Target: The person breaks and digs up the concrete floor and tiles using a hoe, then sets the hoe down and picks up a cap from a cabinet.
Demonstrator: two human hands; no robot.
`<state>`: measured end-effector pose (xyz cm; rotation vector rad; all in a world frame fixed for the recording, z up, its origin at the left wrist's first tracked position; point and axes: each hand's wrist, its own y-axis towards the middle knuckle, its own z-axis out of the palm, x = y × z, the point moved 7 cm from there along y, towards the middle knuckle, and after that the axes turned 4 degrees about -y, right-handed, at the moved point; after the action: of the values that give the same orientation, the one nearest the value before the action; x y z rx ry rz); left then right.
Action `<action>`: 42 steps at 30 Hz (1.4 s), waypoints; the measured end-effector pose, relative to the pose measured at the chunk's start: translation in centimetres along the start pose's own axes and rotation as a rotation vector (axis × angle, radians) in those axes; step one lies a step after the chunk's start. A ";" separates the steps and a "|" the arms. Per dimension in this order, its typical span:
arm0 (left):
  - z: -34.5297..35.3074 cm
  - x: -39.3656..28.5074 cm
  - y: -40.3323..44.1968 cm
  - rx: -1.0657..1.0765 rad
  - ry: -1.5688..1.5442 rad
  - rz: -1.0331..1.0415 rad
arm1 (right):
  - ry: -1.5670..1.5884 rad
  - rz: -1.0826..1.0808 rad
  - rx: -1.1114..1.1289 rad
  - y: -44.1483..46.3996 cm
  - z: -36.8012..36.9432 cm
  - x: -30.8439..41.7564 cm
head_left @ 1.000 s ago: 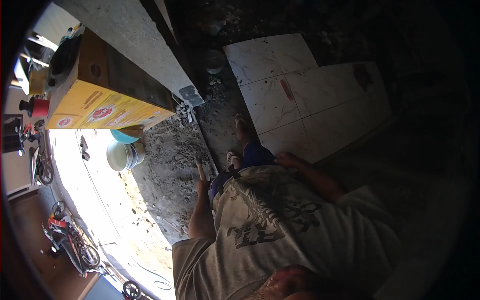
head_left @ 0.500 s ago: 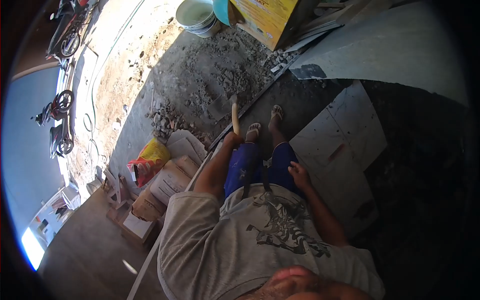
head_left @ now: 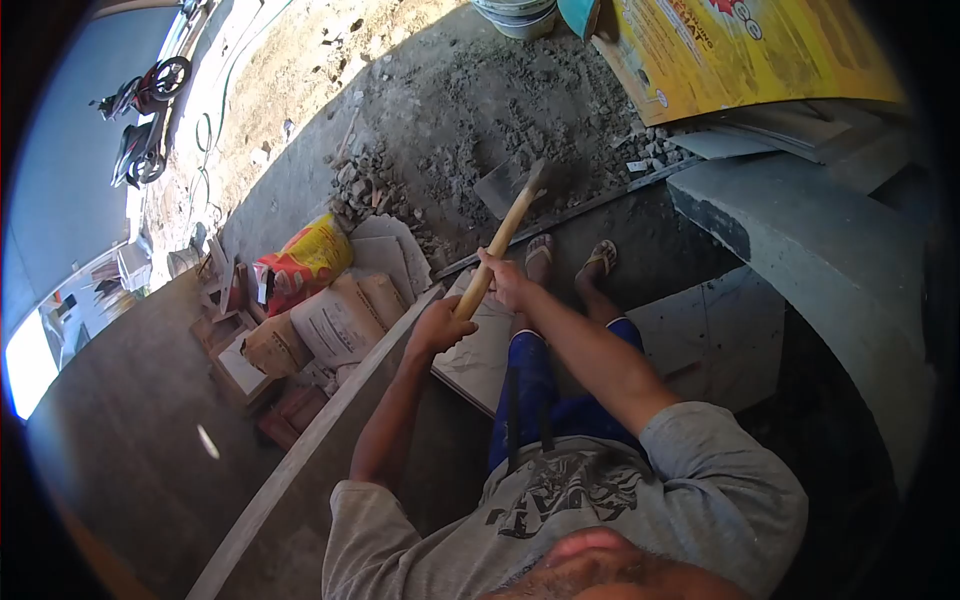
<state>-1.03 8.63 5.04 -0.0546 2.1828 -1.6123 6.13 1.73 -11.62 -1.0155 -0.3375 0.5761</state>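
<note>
A hoe with a pale wooden handle [head_left: 508,229] slants up and away from me. Its flat grey blade [head_left: 503,189] rests at the heap of dark, wet-looking mix and rubble [head_left: 450,135]. My left hand [head_left: 441,326] is wrapped round the handle's lower end. Farther up the same handle, my right hand [head_left: 508,283] is closed on it, its forearm crossing in front of my legs. My sandalled feet stand just short of a thin strip along the floor, with the blade beyond them.
Paper sacks [head_left: 335,325] and a red-yellow bag [head_left: 305,262] lie left, beside a long pale bar [head_left: 310,440]. Large tiles [head_left: 715,325] lie right, near a concrete ledge [head_left: 800,225]. Buckets [head_left: 517,14] and a yellow board [head_left: 740,55] stand beyond; motorbikes [head_left: 150,120] are far left.
My right hand has come from beside my thigh across to the hoe handle and gripped it. My left hand still holds the handle. The view has swung, shifting the surroundings.
</note>
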 end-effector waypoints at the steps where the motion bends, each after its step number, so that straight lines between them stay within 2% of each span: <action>1: 0.1 0.5 -0.1 -0.022 -0.073 0.027 | -0.024 -0.088 0.032 2.0 0.9 0.8; 4: 2.0 1.1 1.9 -0.137 -0.278 0.114 | -0.267 -0.152 -0.170 2.7 0.7 4.2; 5: 3.6 1.7 4.1 -0.174 -0.317 0.122 | -0.297 -0.232 -0.234 1.9 0.5 6.6; 6: 5.2 1.8 6.5 -0.245 -0.397 0.212 | -0.372 -0.271 -0.288 2.5 -0.3 8.3; 7: 6.5 0.2 8.0 -0.218 -0.589 0.180 | -0.442 -0.307 -0.340 3.8 -1.4 10.1; 9: 8.9 -0.1 13.2 -0.141 -0.654 0.244 | -0.743 -0.408 -0.356 7.5 -3.4 13.9; 10: 9.5 -0.1 16.2 -0.109 -0.689 0.282 | -0.757 -0.442 -0.338 7.5 -3.1 15.8; 13: 7.7 2.9 23.5 -0.325 -0.734 0.190 | -0.802 -0.463 -0.290 8.2 -3.9 20.7; 15: 5.5 3.1 28.8 -0.469 -0.711 0.256 | -0.736 -0.386 -0.212 9.5 -5.4 21.3; 17: 4.7 0.6 33.6 -0.339 -0.674 0.150 | -0.756 -0.304 -0.186 7.3 -5.3 21.2; 19: 4.7 -3.7 36.8 -0.129 -0.982 0.086 | -0.804 -0.245 -0.174 4.0 -5.1 20.2; 20: 4.7 -5.1 39.9 -0.006 -1.218 0.287 | -0.884 -0.350 -0.220 3.7 -5.9 20.0; 21: 4.7 -6.9 39.6 0.067 -1.434 0.141 | -0.965 -0.456 -0.265 3.9 -6.9 19.6; 22: 4.5 -8.2 41.0 0.171 -1.671 0.153 | -1.046 -0.560 -0.312 3.7 -7.7 19.5; 23: 3.6 -9.8 41.7 0.208 -1.836 0.134 | -0.967 -0.499 -0.289 3.8 -8.2 19.1; 24: 2.7 -11.2 42.5 0.229 -1.702 0.189 | -0.884 -0.440 -0.267 3.8 -8.4 18.7; 26: 1.9 -11.8 42.6 -0.178 -1.097 0.140 | -0.763 -0.343 -0.246 4.4 -9.0 17.3; 29: 3.2 -11.5 42.9 -0.206 -0.802 0.076 | -0.613 -0.264 -0.239 4.9 -9.5 15.0; 34: 9.0 -8.0 38.1 -0.248 -0.466 -0.008 | -0.294 -0.172 -0.223 0.9 -10.7 6.8; 38: 11.8 -1.8 34.2 -0.246 -0.368 -0.111 | -0.334 -0.105 -0.249 0.1 -11.5 -1.0; 42: 12.7 2.3 32.7 -0.228 -0.316 -0.145 | -0.338 -0.099 -0.273 -0.1 -11.3 -5.7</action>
<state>8.46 7.16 -28.77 -0.5101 2.1378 -1.3129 7.43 -9.61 -17.13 -1.1552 -0.7777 0.6233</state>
